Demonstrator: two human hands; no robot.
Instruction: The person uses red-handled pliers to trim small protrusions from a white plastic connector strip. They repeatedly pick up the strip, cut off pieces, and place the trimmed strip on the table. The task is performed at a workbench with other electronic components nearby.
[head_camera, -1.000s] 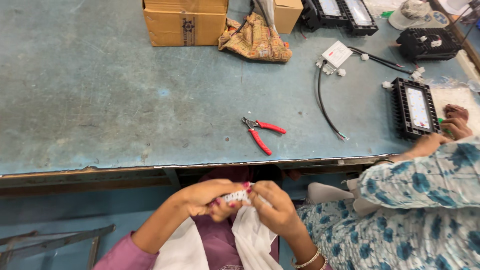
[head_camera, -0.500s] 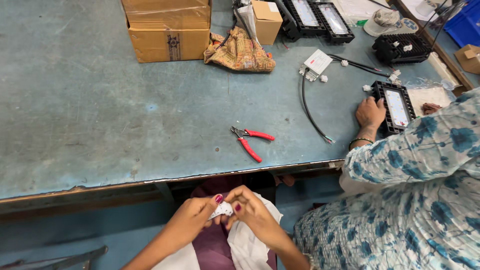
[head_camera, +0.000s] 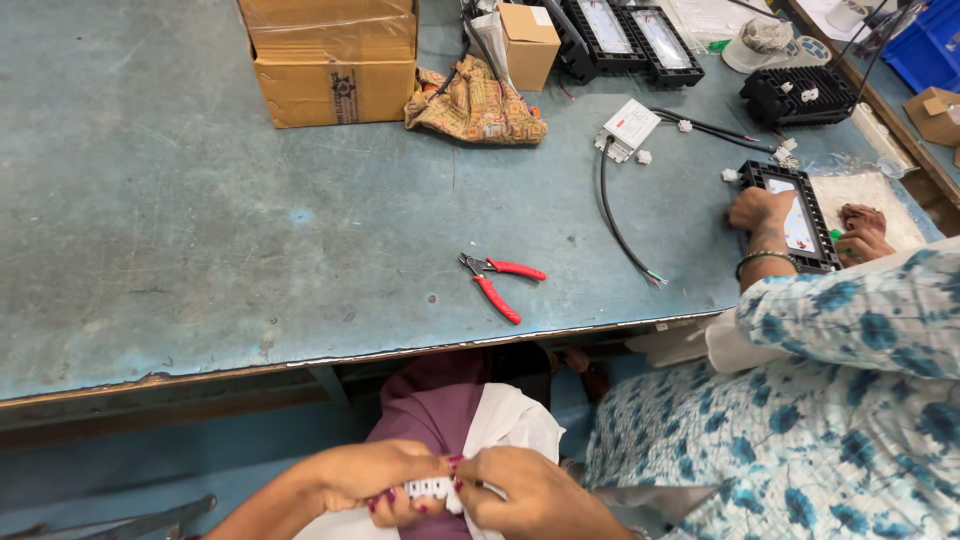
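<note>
Two hands low in head view: left hand (head_camera: 372, 478) and right hand (head_camera: 520, 492), fingers of both closed on small white connector strip (head_camera: 432, 490), held over lap below worktop (head_camera: 200, 250) edge. Red-handled pliers (head_camera: 500, 280) lying on worktop, well apart. Co-worker's hands (head_camera: 762, 212) on black rectangular housing (head_camera: 795, 215) at right.

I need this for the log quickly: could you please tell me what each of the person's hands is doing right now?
Left hand: closed on the small white ridged part, held over the lap.
Right hand: closed on the same white part, at its other end.
</note>
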